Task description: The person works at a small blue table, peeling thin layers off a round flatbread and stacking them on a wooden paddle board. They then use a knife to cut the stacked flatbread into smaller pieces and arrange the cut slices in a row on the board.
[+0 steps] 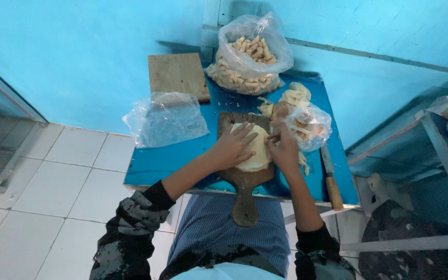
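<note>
Left hand (233, 148) presses flat, open on pale dough (255, 150); right hand (283, 149) pinches its edge on the cutting board (245, 181).

- A pale, cream-coloured slab of dough (255, 150) lies flat on a wooden cutting board (245, 176), covering much of the board's wide upper part; its surface looks smooth and its lower edge is rounded.
- The cutting board is brown and paddle-shaped, its blade resting near the middle of the blue table (172, 161) and its handle reaching past the table's near edge.
- The left hand (233, 147) lies palm-down on the dough's left side, fingers spread.
- The right hand (284, 149) rests on the dough's right edge, fingers bent.
</note>
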`<state>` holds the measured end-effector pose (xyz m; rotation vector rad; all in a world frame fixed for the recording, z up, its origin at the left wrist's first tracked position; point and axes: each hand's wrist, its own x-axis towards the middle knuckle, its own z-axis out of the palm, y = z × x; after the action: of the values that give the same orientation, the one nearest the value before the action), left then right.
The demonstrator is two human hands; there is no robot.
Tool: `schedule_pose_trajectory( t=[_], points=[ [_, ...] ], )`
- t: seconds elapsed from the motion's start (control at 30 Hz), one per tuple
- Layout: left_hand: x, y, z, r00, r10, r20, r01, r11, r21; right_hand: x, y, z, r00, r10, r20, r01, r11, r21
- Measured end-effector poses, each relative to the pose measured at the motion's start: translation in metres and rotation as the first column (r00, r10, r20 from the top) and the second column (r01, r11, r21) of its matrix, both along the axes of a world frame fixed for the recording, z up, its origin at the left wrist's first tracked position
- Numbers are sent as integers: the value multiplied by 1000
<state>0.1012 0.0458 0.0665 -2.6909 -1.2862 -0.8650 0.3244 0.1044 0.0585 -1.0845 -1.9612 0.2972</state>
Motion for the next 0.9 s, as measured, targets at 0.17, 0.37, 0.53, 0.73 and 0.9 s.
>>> schedule_pose_trajectory(
  t=[0.17, 0.37, 0.53, 0.73, 0.9],
  points=[
    [5, 3, -18, 992, -4, -130, -7, 996, -88, -2, -3, 6, 999, 45, -6, -46, 995, -94],
    [5, 1, -25, 984, -1, -180, -16, 995, -95, -6, -11, 9, 999, 25, -22, -27, 996, -83],
    [6, -4, -21, 986, -20, -168, -6, 989, -150, -7, -9, 6, 994, 54, -94, -65, 992, -109],
    [6, -5, -20, 984, -39, -172, 5, 981, -196, -9, -16, 6, 995, 25, -92, -33, 996, -85],
    [8, -11, -23, 981, -22, -193, -6, 990, -144, -12, -23, 8, 995, -24, -99, 17, 998, -64]
  ],
)
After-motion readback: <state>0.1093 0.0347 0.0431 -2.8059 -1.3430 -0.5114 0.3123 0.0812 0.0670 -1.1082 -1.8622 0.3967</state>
